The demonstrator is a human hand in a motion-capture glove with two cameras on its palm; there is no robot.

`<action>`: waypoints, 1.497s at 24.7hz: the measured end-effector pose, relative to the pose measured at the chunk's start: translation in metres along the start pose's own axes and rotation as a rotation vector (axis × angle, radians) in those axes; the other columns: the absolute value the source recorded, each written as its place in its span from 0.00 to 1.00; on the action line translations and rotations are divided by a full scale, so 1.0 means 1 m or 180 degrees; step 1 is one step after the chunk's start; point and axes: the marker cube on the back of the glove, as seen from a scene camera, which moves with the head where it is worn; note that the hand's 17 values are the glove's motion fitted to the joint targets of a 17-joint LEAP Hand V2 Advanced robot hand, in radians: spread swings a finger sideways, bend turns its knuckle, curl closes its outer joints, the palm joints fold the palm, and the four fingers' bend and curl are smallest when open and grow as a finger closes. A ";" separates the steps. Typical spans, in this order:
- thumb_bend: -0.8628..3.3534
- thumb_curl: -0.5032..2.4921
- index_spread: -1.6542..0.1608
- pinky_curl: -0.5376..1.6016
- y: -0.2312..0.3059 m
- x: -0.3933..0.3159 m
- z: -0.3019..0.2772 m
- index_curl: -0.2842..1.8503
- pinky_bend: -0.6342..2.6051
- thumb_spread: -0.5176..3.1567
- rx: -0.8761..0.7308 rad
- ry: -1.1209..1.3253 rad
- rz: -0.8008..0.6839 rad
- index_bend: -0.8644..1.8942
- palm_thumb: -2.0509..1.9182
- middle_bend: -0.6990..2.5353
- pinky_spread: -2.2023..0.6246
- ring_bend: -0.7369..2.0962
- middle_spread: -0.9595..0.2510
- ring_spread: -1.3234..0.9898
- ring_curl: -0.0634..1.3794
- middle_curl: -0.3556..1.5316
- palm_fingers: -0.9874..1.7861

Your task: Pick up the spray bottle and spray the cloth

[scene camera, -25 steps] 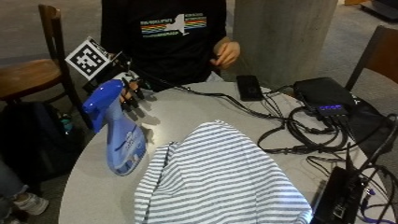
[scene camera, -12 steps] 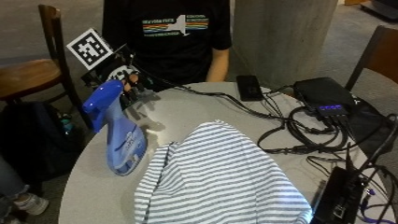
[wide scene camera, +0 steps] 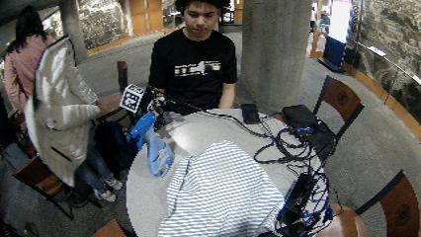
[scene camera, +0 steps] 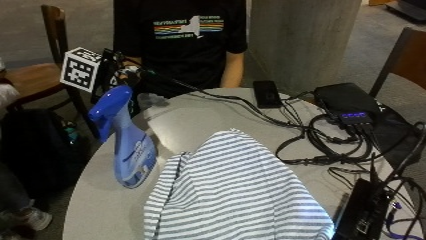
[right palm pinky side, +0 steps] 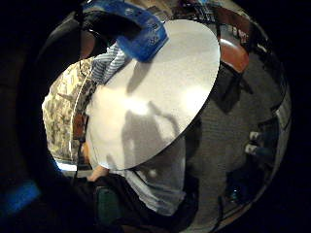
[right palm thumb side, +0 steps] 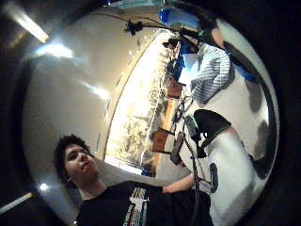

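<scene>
Translucent blue plastic spray bottle (scene camera: 128,145) stands upright on round grey desk (scene camera: 200,120), near its edge, just beside blue-and-white striped cloth (scene camera: 233,195), which lies spread over desk's near half. Gloved right hand (scene camera: 123,75) hovers above and behind bottle's trigger head, apart from it; finger state: cannot tell, hand mostly hidden by rig. Bottle not yet picked up.

Assessment: step in hand = reach & grasp. Recommend approach to neck under trigger head, keep bottle upright, nozzle aimed toward cloth, away from black electronics & cables (scene camera: 346,120) at far side.
</scene>
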 end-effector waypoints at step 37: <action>0.22 0.28 0.72 0.43 -0.118 0.030 0.017 0.18 0.48 0.42 0.0639 0.0023 0.0186 0.34 0.74 0.30 0.85 0.39 0.84 0.58 0.27 0.39 0.53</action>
